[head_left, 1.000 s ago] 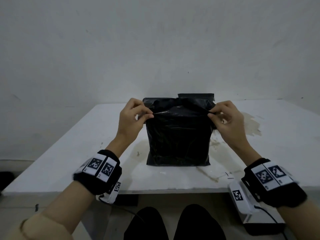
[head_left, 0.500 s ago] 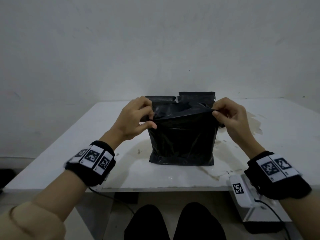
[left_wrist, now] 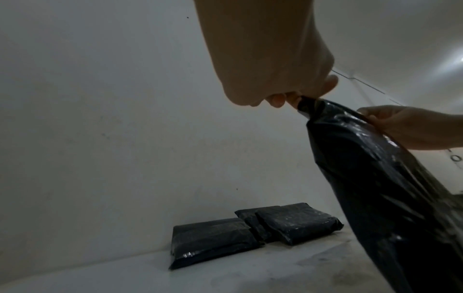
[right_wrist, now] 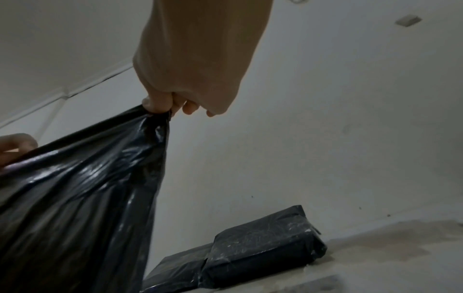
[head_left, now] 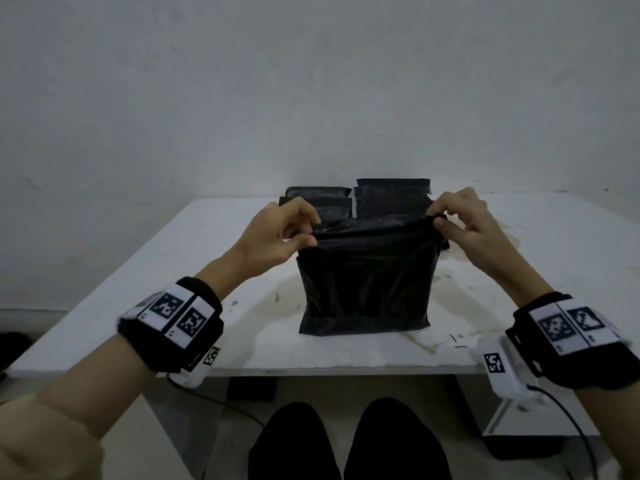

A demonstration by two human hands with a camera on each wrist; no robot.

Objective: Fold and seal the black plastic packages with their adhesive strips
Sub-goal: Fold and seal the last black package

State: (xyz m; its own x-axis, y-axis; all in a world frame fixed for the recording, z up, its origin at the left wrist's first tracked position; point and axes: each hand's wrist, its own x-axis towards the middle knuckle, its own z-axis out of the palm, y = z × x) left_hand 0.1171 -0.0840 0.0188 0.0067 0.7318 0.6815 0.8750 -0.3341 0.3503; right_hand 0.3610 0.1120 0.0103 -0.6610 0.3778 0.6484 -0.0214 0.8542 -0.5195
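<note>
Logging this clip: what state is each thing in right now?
Front package: upright on the table, top unsealed, held taut by both corners.
Left hand: pinching its left corner.
Right hand: pinching its right corner.
Back packages: folded, lying flat.

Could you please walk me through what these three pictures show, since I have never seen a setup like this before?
There is no machine here: a person works with two bare hands, wearing a camera on the head and one on each wrist. The black bands with square patterns are the wrist mounts.

The head view looks down at a white table. On it stands a black plastic package. The left hand pinches its top left corner and the right hand pinches its top right corner, stretching the top edge between them.

The left wrist view looks along the left hand at the same package; the right wrist view does likewise for the right hand.

Behind, near the wall, lie more black packages, flat on the table.
</note>
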